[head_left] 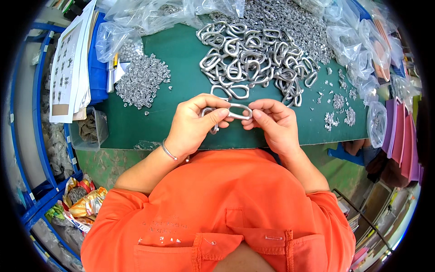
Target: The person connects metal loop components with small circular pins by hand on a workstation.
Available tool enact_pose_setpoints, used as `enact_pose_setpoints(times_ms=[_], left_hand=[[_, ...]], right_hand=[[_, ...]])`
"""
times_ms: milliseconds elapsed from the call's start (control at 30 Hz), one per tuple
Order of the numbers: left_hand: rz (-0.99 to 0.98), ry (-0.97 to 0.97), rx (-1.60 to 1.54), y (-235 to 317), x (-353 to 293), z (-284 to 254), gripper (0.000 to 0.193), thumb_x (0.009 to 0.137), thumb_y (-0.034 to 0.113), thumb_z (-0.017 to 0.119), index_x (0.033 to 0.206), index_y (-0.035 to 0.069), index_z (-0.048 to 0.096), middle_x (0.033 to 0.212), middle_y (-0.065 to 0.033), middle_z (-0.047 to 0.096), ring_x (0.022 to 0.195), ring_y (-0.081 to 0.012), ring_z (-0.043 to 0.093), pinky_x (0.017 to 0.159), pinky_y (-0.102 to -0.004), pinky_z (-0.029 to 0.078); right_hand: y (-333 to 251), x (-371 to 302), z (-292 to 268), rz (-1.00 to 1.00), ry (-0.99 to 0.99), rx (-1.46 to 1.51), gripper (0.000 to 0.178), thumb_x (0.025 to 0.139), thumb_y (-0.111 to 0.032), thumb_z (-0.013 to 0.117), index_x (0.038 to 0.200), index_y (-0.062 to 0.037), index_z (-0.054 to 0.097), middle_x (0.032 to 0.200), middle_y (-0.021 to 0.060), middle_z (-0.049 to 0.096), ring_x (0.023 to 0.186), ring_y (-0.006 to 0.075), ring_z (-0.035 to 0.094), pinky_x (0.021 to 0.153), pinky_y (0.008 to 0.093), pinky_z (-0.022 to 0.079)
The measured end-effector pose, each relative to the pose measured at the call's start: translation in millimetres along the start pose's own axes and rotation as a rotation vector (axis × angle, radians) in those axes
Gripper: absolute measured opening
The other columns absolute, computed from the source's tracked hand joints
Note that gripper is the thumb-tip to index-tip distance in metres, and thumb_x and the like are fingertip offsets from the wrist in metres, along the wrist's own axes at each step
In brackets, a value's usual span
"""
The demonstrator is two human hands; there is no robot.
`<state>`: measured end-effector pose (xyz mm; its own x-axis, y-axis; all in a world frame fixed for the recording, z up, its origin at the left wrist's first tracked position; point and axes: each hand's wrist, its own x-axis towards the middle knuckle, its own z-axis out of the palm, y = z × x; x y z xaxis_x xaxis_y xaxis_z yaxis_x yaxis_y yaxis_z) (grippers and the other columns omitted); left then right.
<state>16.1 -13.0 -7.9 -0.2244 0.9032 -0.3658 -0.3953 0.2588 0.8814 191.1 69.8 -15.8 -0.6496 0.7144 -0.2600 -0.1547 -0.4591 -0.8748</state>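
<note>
Nearest the lens was the person's orange shirt [226, 204], with both bare forearms rising from it toward the green mat [181, 59]. The left hand [192, 124], a thin bracelet [168, 151] at its wrist, was closed around a silver metal ring [212, 119], thumb pressed over the top and fingers curled behind. The right hand [274, 122] pinched the other end of an oval metal link [239, 110] between thumb and forefinger, so the link bridged the gap between the two hands, just touching the ring. Just beyond the knuckles lay a heap of large metal links [253, 56], near the fingertips. Beyond and to the left of the left hand sat a pile of small metal pieces [142, 80]. Right of the right hand, well apart, clear plastic bags [360, 54] were bunched beside scattered bits
</note>
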Motion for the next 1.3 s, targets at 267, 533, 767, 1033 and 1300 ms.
enact_pose_setpoints(times_ms=[267,533,767,1033,1300], left_hand=[[-0.244,-0.049,-0.329,-7,3,-3,0.023,0.087,0.012,0.052,0.102,-0.005,0.056,0.097,-0.0168,0.061,0.085,-0.0184,0.061,0.071,-0.0275,0.051],[-0.336,-0.137,-0.768,-3,5,-8,0.045,0.095,0.031,0.031,0.112,-0.007,0.048,0.109,-0.0216,0.054,0.103,-0.0354,0.054,0.085,-0.0398,0.047],[-0.337,-0.153,-0.833,-1,4,-13,0.052,0.094,0.037,0.026,0.119,-0.006,0.043,0.121,-0.0253,0.046,0.113,-0.0376,0.046,0.093,-0.0474,0.040],[-0.326,-0.088,-0.662,-1,6,-8,0.032,0.091,0.028,0.042,0.101,-0.002,0.050,0.096,-0.0140,0.055,0.090,-0.0254,0.055,0.076,-0.0387,0.049],[-0.413,-0.123,-0.285,-2,1,-6,0.018,0.085,0.020,0.056,0.082,0.003,0.055,0.069,-0.0047,0.054,0.058,-0.0115,0.055,0.048,-0.0245,0.048]], right_hand=[[-6,4,6,-0.863,-0.219,-0.921,0.022,0.062,0.009,0.062,0.082,-0.0011,0.061,0.087,0.0101,0.063,0.075,0.0251,0.060,0.067,0.0311,0.049],[-2,26,-4,-0.751,-0.010,-1.172,0.019,0.069,0.007,0.057,0.087,-0.0006,0.059,0.090,0.0107,0.056,0.079,0.0287,0.054,0.068,0.0334,0.045],[-6,17,-11,-0.508,-0.148,-1.133,0.014,0.072,-0.001,0.061,0.085,0.0004,0.057,0.087,0.0113,0.052,0.083,0.0292,0.051,0.071,0.0351,0.044],[9,20,-6,-0.461,-0.005,-1.176,0.023,0.067,-0.006,0.069,0.087,-0.0026,0.058,0.078,0.0083,0.054,0.072,0.0233,0.055,0.060,0.0329,0.045],[-2,12,5,-0.497,0.050,-0.814,0.016,0.068,0.000,0.070,0.080,-0.0024,0.061,0.073,0.0055,0.056,0.062,0.0121,0.055,0.052,0.0235,0.045]])
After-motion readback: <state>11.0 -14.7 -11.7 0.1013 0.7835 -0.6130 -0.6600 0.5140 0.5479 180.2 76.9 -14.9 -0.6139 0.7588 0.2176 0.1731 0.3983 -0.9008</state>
